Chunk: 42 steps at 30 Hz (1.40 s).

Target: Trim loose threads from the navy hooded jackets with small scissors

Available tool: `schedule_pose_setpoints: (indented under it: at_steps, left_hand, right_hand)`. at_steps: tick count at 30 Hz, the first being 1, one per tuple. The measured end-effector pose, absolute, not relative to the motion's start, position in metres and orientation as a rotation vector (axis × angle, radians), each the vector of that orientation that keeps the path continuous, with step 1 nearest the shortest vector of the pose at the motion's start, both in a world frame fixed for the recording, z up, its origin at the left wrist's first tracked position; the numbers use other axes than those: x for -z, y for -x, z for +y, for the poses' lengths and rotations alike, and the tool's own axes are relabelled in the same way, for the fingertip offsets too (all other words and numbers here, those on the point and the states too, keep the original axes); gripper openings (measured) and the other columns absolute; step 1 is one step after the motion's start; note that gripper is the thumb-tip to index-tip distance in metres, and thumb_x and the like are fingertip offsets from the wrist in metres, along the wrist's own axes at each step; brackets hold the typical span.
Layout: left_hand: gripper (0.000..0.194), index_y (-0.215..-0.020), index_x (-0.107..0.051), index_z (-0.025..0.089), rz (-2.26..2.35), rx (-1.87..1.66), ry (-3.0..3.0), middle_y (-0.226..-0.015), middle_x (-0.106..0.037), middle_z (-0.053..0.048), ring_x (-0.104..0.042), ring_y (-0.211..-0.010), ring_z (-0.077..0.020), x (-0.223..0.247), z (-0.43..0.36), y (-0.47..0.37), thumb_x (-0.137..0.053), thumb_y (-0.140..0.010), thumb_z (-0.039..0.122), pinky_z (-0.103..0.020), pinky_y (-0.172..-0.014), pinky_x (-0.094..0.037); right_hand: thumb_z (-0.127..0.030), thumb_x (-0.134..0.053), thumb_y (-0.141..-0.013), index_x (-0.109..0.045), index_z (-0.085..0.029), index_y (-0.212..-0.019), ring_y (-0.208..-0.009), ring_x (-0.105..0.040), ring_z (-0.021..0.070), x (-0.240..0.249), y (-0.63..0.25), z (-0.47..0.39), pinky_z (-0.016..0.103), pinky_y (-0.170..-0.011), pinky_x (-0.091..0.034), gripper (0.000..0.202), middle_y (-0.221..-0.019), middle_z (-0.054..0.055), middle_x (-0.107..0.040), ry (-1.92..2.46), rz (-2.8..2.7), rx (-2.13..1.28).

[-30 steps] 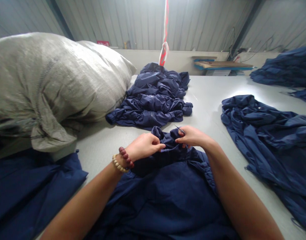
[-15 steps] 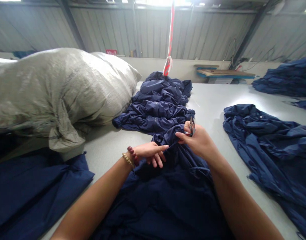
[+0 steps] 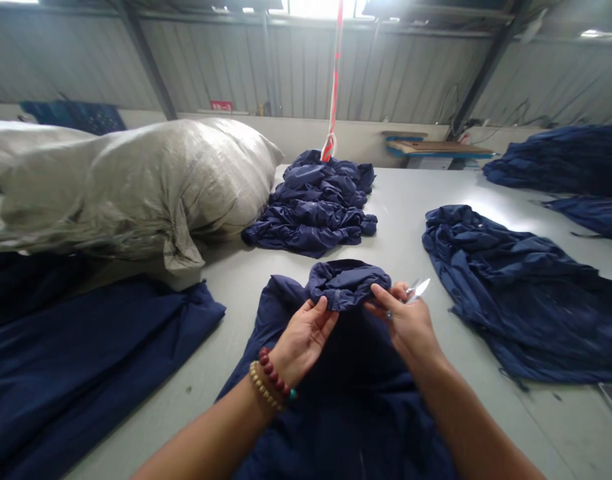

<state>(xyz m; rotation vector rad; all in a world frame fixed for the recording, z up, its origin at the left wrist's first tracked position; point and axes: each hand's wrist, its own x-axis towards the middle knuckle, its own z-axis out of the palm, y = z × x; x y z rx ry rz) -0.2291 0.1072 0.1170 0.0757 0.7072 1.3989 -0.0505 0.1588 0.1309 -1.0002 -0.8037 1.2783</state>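
a navy blue garment of thin, smooth cloth [image 3: 349,413] is being held at the middle of the near side of the table, its gathered, rounded opening [image 3: 349,285] being raised toward the viewer and its body being spread below, down to the lower edge of the view. the near rim of the opening is being pinched at its left by the thumb and fingers of the left hand [image 3: 306,337]. a dark red round-bead bracelet [image 3: 275,375] and a tan bead bracelet [image 3: 262,387] are being worn on that wrist. the right side of the rim is being pinched between the thumb and fingers of the right hand [image 3: 403,317]. a small, pointed, silver metal cutting tool [image 3: 420,289] is also being gripped there, its tip being aimed up and to the right; its handle is being mostly hidden by the fingers.

a crumpled heap of navy cloth [image 3: 316,227] is being supported just beyond by the pale grey tabletop [image 3: 401,220]. another rumpled navy garment [image 3: 526,300] is being seen to the right, and a flatter navy cloth [image 3: 101,360] to the left, below a bulging off-white woven sack [image 3: 201,173]. a red and white cord [image 3: 335,80] is being suspended above the heap.
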Motion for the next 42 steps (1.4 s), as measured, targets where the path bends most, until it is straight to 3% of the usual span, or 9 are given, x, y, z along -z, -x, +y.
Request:
schedule_pose_setpoints:
  at_steps: [9, 16, 20, 26, 33, 42]
  left_hand:
    - [0.007, -0.095, -0.072, 0.016, 0.642, -1.451, -0.012, -0.106, -0.080, -0.004, -0.078, -0.095, -0.0128, -0.119, 0.019, 0.219, -0.074, -0.096, 0.009, -0.027, -0.099, -0.063]
    - [0.023, -0.111, -0.072, 0.018, 0.675, -1.485, -0.265, -0.116, -0.080, -0.006, -0.077, -0.106, -0.0195, -0.089, -0.021, 0.215, -0.082, -0.092, 0.024, -0.038, -0.103, -0.062]
    - [0.024, -0.113, -0.070, 0.018, 0.712, -1.464, -0.263, -0.118, -0.079, -0.006, -0.078, -0.097, -0.0164, -0.075, -0.027, 0.218, -0.081, -0.092, 0.022, -0.034, -0.094, -0.065]
    - [0.020, -0.115, -0.069, 0.018, 0.678, -1.414, -0.196, -0.119, -0.080, -0.007, -0.081, -0.095, -0.0178, -0.065, -0.026, 0.223, -0.077, -0.097, 0.022, -0.035, -0.097, -0.065]
    - [0.009, -0.106, -0.072, 0.014, 0.664, -1.331, -0.032, -0.110, -0.082, -0.007, -0.082, -0.091, -0.0152, -0.064, -0.020, 0.225, -0.065, -0.104, 0.019, -0.029, -0.098, -0.065]
    - [0.012, -0.109, -0.073, 0.017, 0.606, -1.323, -0.064, -0.121, -0.080, -0.009, -0.074, -0.124, -0.0262, -0.064, -0.026, 0.229, -0.068, -0.098, 0.016, -0.044, -0.119, -0.054]
  right_hand:
    - [-0.028, -0.106, -0.050, -0.036, -0.024, -0.072, -0.063, -0.072, 0.0129, -0.112, 0.056, 0.063, 0.026, -0.065, -0.069, 0.073, -0.063, -0.012, -0.062, 1.004, -0.505, -1.367]
    - [-0.031, -0.104, -0.059, -0.032, -0.024, -0.074, -0.063, -0.069, 0.0118, -0.104, 0.059, 0.026, 0.025, -0.064, -0.068, 0.074, -0.061, -0.013, -0.052, 0.968, -0.616, -1.379]
    - [-0.031, -0.104, -0.059, -0.032, -0.024, -0.074, -0.057, -0.065, 0.0089, -0.085, 0.061, 0.029, 0.022, -0.060, -0.066, 0.074, -0.061, -0.013, -0.050, 0.961, -0.645, -1.408]
    - [-0.031, -0.105, -0.052, -0.033, -0.024, -0.076, -0.056, -0.070, 0.0111, -0.054, 0.061, 0.037, 0.018, -0.052, -0.063, 0.077, -0.061, -0.014, -0.055, 1.033, -0.565, -1.540]
    - [-0.029, -0.106, -0.052, -0.036, -0.025, -0.078, -0.056, -0.072, 0.0125, -0.053, 0.061, 0.038, 0.016, -0.047, -0.062, 0.075, -0.061, -0.014, -0.058, 1.077, -0.513, -1.611]
    - [-0.029, -0.106, -0.055, -0.043, -0.024, -0.081, -0.059, -0.074, 0.0135, -0.053, 0.057, 0.036, 0.016, -0.045, -0.062, 0.069, -0.067, -0.011, -0.064, 1.080, -0.501, -1.619]
